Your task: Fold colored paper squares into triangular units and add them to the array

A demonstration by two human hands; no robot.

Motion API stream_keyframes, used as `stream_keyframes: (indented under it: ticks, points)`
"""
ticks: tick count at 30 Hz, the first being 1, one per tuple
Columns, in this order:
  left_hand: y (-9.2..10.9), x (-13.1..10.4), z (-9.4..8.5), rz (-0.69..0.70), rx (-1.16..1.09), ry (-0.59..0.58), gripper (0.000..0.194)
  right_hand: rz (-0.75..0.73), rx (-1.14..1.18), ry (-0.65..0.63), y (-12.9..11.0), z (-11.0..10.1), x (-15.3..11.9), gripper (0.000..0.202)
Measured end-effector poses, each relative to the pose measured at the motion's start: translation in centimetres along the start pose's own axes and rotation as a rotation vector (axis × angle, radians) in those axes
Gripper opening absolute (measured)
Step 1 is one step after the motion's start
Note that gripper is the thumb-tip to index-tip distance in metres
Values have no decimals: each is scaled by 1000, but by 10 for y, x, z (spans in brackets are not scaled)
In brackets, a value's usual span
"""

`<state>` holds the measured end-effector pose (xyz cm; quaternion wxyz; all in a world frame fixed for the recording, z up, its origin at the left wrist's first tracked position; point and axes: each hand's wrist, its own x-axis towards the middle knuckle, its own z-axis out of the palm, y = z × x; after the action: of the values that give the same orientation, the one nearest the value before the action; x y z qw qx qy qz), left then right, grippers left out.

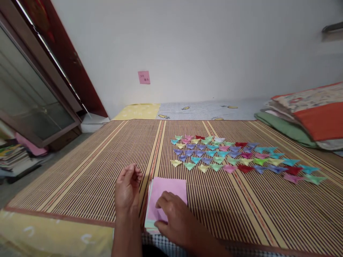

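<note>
A stack of coloured paper sheets, pink on top with pale green edges showing below, lies on the striped mat close in front of me. Over the lower part of the stack is my right hand, its fingers bent and the thumb apart from them, with no sheet lifted. Just left of the stack my left hand is raised with curled fingers and the thumb drawn in; nothing shows in it. Several small folded paper triangles in many colours lie in rows beyond the stack and to the right.
Folded bedding in orange, green and print is piled at the right. A pink note sticks to the white wall. Patterned cloth shows past the mat's far edge. At the left are a glazed door and stacked books.
</note>
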<state>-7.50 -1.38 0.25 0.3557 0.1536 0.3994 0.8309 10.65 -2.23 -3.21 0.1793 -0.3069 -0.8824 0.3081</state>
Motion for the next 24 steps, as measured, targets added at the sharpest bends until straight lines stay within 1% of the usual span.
stream_keyframes:
  ticks: [3,5,10,14,18,20,24]
  points:
    - [0,1,0,-17,-13,7,29,-1,103,-34,5,-3,1,14]
    - [0,1,0,-25,-18,10,29,-8,190,-46,8,-3,2,8]
    - [-1,0,2,-39,-25,11,25,-9,256,-5,13,1,2,10]
    - [-1,-1,3,-52,-23,7,26,36,301,-23,13,0,3,8]
    - [-1,-1,2,-53,-30,14,28,57,287,-21,14,-1,3,9]
    - [-1,-1,2,-53,-34,18,30,69,262,-21,12,-1,3,12]
    - [-1,0,3,-57,-38,27,30,109,136,-1,6,6,3,36]
